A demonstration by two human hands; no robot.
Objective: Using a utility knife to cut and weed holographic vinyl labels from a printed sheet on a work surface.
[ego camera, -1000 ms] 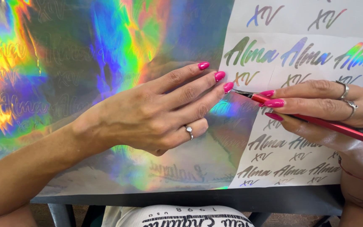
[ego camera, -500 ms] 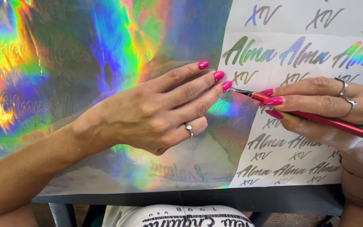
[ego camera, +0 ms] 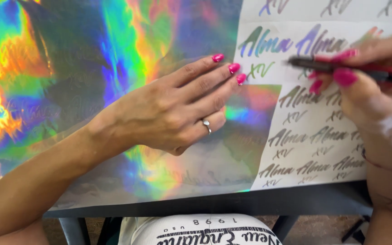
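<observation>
Pressing the left hand [ego camera: 169, 113] flat and open on the shiny sheet [ego camera: 69, 68] at the edge of the white part [ego camera: 314, 136], gripping the red tool [ego camera: 364, 70] tight in the right hand [ego camera: 368, 86] over the letters, likely picking foil bits off, needing a gentle, careful poke.

The holographic sheet [ego camera: 91, 68] shimmered in rainbow bands of green, blue, yellow and orange. The white backing sheet [ego camera: 314, 136] carried script letters, some grey, some iridescent green and purple. The nails on the left hand [ego camera: 169, 113] were bright pink. The tool [ego camera: 364, 70] was red with a dark tip.
</observation>
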